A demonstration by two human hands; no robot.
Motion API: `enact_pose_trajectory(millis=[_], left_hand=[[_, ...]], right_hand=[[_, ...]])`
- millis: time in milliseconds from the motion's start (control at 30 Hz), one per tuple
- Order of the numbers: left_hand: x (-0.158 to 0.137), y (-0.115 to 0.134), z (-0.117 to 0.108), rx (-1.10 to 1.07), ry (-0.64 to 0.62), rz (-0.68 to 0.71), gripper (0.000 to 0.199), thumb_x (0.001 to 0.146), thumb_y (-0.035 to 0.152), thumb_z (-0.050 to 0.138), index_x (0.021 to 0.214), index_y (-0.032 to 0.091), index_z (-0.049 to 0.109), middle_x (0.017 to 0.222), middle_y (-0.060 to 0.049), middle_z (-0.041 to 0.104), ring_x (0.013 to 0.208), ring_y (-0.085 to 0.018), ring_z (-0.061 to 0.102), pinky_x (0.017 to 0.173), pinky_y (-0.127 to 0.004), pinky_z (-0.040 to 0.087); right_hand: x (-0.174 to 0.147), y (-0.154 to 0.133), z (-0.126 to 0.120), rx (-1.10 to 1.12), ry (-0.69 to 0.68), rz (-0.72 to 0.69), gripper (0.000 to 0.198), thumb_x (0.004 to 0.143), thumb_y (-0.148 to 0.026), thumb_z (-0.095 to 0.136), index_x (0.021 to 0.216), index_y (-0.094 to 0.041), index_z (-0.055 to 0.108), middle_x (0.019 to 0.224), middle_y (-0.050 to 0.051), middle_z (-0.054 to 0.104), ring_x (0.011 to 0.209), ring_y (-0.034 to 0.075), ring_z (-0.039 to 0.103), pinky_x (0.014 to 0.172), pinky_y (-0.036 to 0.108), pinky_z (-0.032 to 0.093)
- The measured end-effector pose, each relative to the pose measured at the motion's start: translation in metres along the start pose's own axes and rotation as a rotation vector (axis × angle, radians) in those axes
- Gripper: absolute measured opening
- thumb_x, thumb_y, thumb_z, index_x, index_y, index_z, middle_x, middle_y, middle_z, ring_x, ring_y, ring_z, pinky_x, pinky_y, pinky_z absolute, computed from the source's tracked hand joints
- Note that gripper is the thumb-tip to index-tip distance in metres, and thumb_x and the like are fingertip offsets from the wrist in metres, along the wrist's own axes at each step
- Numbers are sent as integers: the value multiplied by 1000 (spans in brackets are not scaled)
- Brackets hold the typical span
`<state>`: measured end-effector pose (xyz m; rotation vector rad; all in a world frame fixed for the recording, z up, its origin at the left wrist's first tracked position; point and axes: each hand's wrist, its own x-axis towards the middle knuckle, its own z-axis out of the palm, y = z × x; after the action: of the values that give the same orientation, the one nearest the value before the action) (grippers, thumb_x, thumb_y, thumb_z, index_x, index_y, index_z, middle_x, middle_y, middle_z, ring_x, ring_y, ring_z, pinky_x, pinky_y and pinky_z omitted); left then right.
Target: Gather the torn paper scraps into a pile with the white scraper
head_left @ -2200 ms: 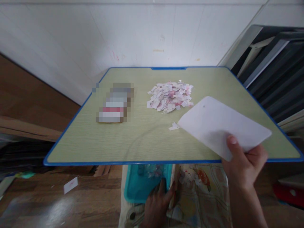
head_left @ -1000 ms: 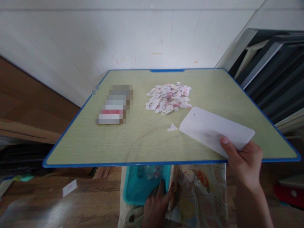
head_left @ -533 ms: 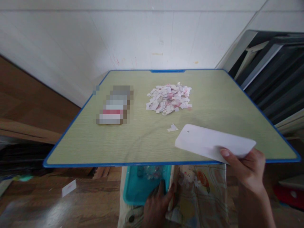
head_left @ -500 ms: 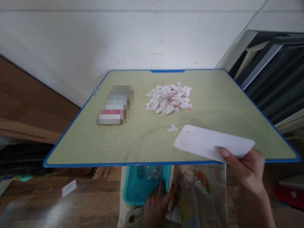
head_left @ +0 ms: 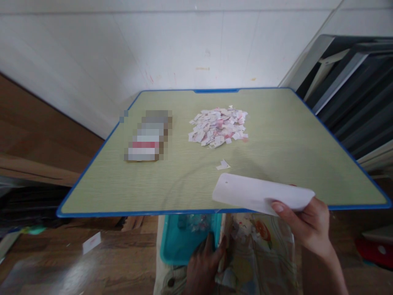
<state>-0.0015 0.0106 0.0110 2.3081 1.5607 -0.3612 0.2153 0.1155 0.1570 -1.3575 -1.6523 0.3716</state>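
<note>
My right hand [head_left: 307,223] is closed on one end of a long white card [head_left: 260,192] with rounded corners and a small hole at its far left end. The thumb lies on top and the other fingers are mostly underneath. The card is held tilted over the table's front edge. Below the table, my left hand [head_left: 202,262] is closed at the right side of a teal plastic tray [head_left: 176,250], fingers inside the rim and thumb outside. A pile of small torn paper pieces [head_left: 217,127] lies on the table, with a few loose scraps [head_left: 223,164] nearer me.
The pale green table [head_left: 101,184] has a blue rim. On its left lies a pixelated oblong item [head_left: 149,137]. Clear crumpled plastic sits in the tray. A patterned cloth [head_left: 264,262] is below. Dark panels [head_left: 362,82] lean at the right, and a paper piece [head_left: 91,243] lies on the floor.
My right hand has moved left and slightly toward me with the white card, which is now tilted more. My left hand has hardly moved.
</note>
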Motion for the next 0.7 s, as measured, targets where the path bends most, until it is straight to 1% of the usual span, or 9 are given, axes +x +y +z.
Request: enact_pose_trajectory(millis=[133, 233, 300, 367, 433, 533, 600, 700], left_hand=[[-1, 0, -1, 7, 5, -7, 76, 72, 5, 46, 130, 35, 8, 127, -15, 41, 105, -25, 48, 74, -35, 46], [0, 0, 1, 13, 17, -12, 74, 73, 4, 44, 130, 35, 10, 125, -14, 44, 103, -25, 50, 74, -35, 47], [2, 0, 2, 19, 36, -11, 74, 72, 1, 42, 130, 36, 11, 124, -14, 45, 101, -24, 51, 73, -35, 47], [2, 0, 3, 27, 63, -6, 76, 71, -2, 39, 130, 37, 11, 124, -14, 45, 100, -24, 52, 72, -34, 47], [2, 0, 3, 29, 78, 1, 77, 70, -3, 38, 130, 36, 8, 124, -15, 45, 100, -23, 52, 72, -34, 47], [1, 1, 2, 31, 78, -10, 77, 72, -1, 39, 130, 37, 5, 124, -14, 45, 99, -23, 52, 72, -34, 47], [1, 1, 2, 20, 67, -11, 77, 72, 2, 42, 130, 36, 4, 125, -14, 44, 98, -22, 53, 73, -34, 47], [1, 1, 2, 13, 74, -12, 79, 71, 2, 44, 130, 35, 3, 125, -14, 44, 99, -23, 52, 73, -34, 46]], right_hand=[[-4, 4, -3, 79, 39, 69, 12, 66, -17, 65, 77, -21, 63, 59, -3, 56, 46, 7, 47, 40, 17, 35], [-6, 4, -5, 148, 72, 103, 11, 67, -14, 63, 76, -21, 62, 57, -4, 54, 45, 6, 46, 39, 16, 35], [-5, 3, -5, 153, 46, 109, 10, 67, -13, 63, 74, -20, 61, 56, -4, 54, 45, 6, 46, 39, 16, 35], [-2, 2, -6, 125, -9, 85, 9, 67, -14, 63, 74, -20, 61, 58, -3, 55, 47, 7, 48, 41, 16, 37], [2, 0, -6, 89, -73, 29, 9, 67, -15, 62, 75, -20, 61, 61, -3, 57, 49, 8, 50, 43, 17, 39], [6, -2, -6, 57, -82, -30, 9, 68, -14, 61, 74, -20, 60, 63, -3, 58, 50, 8, 51, 44, 17, 39], [7, -4, -6, 55, -73, -28, 8, 68, -13, 60, 73, -20, 60, 60, -3, 57, 48, 7, 50, 43, 16, 38], [8, -5, -8, 52, -108, -28, 10, 68, -12, 60, 73, -20, 60, 60, -4, 57, 48, 7, 49, 42, 16, 37]])
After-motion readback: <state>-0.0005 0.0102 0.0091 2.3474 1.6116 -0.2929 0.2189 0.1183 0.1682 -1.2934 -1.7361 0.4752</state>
